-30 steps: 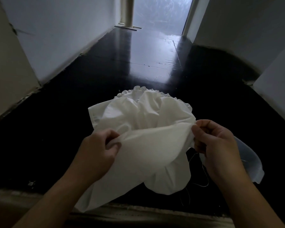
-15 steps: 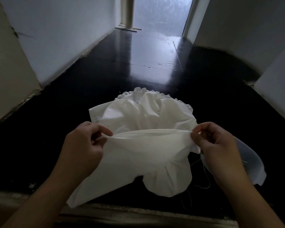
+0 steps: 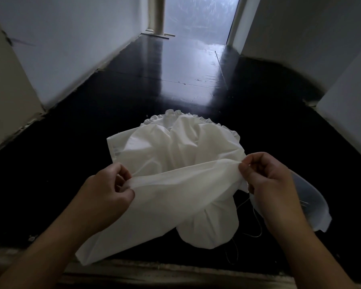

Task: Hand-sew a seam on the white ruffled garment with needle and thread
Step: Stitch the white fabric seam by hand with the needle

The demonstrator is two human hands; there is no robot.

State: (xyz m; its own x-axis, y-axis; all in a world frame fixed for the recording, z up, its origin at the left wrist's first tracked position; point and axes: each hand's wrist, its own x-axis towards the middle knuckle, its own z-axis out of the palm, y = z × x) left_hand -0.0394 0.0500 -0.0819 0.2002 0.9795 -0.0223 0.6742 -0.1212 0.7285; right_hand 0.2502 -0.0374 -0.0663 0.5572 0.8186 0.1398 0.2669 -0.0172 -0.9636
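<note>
The white ruffled garment (image 3: 175, 155) lies bunched on a black floor, its frilled edge at the far side. My left hand (image 3: 106, 192) pinches the near fold of the fabric at its left end. My right hand (image 3: 269, 184) pinches the same fold at its right end, so the edge runs taut between them. A thin pale thread (image 3: 256, 224) trails in loops on the floor under my right wrist. I see no needle.
The glossy black floor (image 3: 175, 69) stretches away down a narrow corridor between white walls (image 3: 71, 38). A pale worn ledge (image 3: 154, 274) crosses the bottom of the view. A bluish-white flap of cloth (image 3: 313, 205) sticks out behind my right hand.
Both hands have drawn apart and stretched the near fold straight; the left hand shifted left, then slightly back right and down. The fabric edge now slopes up toward the right hand.
</note>
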